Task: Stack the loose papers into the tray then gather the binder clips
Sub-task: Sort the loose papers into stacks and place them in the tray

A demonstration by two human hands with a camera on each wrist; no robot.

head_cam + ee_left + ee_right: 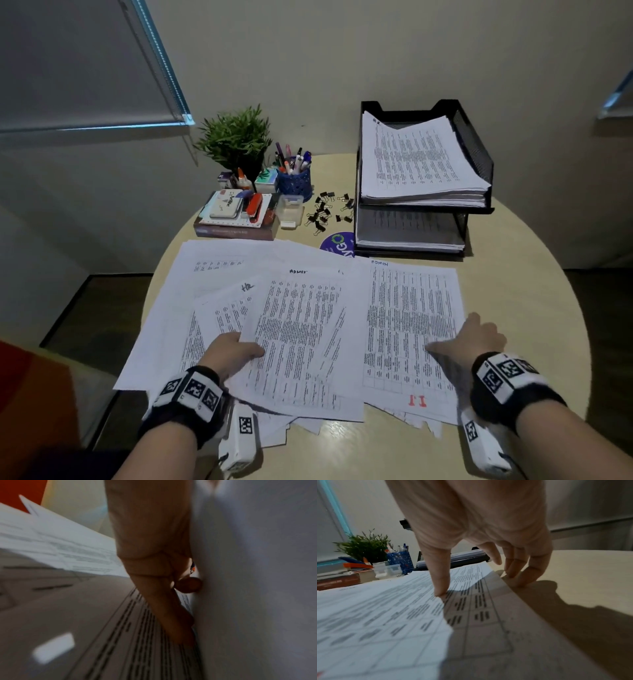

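Loose printed papers (219, 274) lie fanned across the near half of the round table (531, 274). My left hand (239, 346) pinches the left edge of a middle sheet (301, 325), thumb on top and fingers underneath; the left wrist view shows that raised sheet (257, 588) against the hand (171, 588). My right hand (455, 339) rests on the right-hand sheet (411, 308): its thumb (440, 585) presses the print and its fingers (527, 577) touch the table at the sheet's right edge. A black two-tier mesh tray (476, 144) holds paper stacks at the back right. Several black binder clips (325, 210) lie scattered left of it.
At the back left stand a potted plant (236, 140), a blue pen cup (294, 180), a book with a stapler on it (236, 214) and a small clear plastic box (290, 209). A round blue coaster (337, 244) peeks out by the tray's base.
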